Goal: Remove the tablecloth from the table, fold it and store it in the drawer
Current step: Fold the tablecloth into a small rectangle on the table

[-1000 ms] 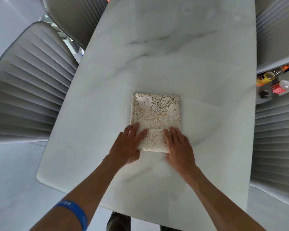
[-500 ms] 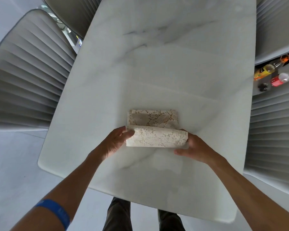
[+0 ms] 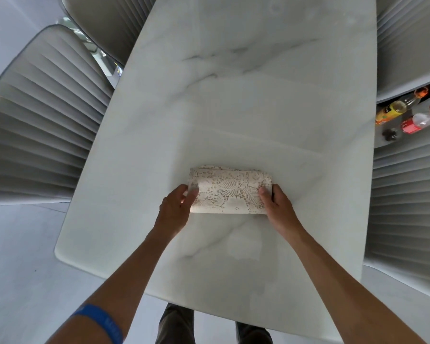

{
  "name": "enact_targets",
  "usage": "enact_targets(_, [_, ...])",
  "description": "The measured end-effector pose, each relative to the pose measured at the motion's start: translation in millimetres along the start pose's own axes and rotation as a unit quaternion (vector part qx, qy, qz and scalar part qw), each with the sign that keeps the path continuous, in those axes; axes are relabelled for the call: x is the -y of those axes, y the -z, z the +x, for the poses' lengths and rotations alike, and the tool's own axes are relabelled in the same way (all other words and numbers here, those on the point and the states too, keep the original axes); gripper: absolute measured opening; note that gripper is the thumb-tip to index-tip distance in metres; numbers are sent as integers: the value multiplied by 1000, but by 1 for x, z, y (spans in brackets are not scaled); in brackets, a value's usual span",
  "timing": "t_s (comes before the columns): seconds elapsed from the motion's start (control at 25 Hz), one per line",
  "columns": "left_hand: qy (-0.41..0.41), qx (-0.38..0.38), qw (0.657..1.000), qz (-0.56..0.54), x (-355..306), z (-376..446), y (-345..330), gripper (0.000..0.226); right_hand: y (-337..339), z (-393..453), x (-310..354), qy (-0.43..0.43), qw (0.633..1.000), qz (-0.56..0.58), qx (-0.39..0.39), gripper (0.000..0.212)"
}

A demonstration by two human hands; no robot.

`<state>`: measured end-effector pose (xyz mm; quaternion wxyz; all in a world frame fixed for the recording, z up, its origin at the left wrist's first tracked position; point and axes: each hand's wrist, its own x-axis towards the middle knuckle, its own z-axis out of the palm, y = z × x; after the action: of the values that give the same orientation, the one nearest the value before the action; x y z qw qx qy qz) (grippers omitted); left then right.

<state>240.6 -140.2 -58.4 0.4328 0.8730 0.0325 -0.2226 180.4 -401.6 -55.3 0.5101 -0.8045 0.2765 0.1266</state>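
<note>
Head view: left hand and right hand grasp opposite short ends of the folded tablecloth, lying crosswise between them.

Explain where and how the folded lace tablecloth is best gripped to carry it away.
Probably at its two short ends, from left and right: the folded lace tablecloth is a wide, layered bundle, so an end grip like the left hand and right hand show keeps the layers together.
</note>
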Motion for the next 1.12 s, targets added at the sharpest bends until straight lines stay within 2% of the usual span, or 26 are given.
enact_targets(0.16, [21, -30, 998, 48, -6, 11, -8, 47, -19, 5, 18, -61, 992, -18, -108, 31])
enact_targets(0.2, [29, -27, 997, 60, -4, 13, -8, 48, -22, 4, 22, -41, 984, -85, -151, 32])
enact_targets(0.28, [28, -26, 995, 91, -1, 14, -7, 47, -31, 2, 28, 115, 933, -260, -221, 36])
enact_targets(0.36, [24, -29, 992, 118, -1, 14, -9, 47, -44, 4, 32, 268, 875, -361, -181, 43])
enact_targets(0.4, [25, -33, 991, 125, -2, 13, -10, 47, -51, 7, 33, 283, 864, -393, -134, 47])
enact_targets(0.48, [37, -47, 988, 144, -5, 11, -11, 47, -63, 14, 31, 228, 873, -427, -64, 54])
enact_targets(0.52, [35, -75, 981, 174, -9, 11, -11, 44, -66, 19, 28, 204, 874, -437, -55, 56])
enact_targets(0.6, [-33, -151, 950, 272, -17, 11, -16, 33, -69, 22, 22, 196, 869, -451, -59, 58])
enact_targets(0.64, [-92, -158, 935, 305, -23, 10, -23, 35, -70, 23, 19, 200, 867, -452, -60, 58])
enact_targets(0.72, [-191, -84, 912, 354, -29, 7, -44, 51, -69, 26, 16, 207, 862, -458, -70, 58])
enact_targets(0.8, [-174, -12, 910, 377, -24, 13, -56, 58, -71, 27, 13, 218, 859, -458, -75, 57])
enact_targets(0.88, [-143, 17, 907, 397, -15, 22, -60, 60, -74, 30, 13, 209, 858, -463, -76, 57])
enact_targets(1.0, [-160, 61, 905, 390, -11, 28, -54, 59, -66, 37, 29, 163, 861, -481, 0, 58])
enact_targets(1.04, [-156, 52, 905, 392, -12, 26, -51, 59, -60, 40, 36, 161, 851, -500, 12, 57])
enact_targets(1.12, [-77, -39, 945, 315, -15, 9, -49, 62, -46, 50, 53, 153, 840, -521, 27, 55])
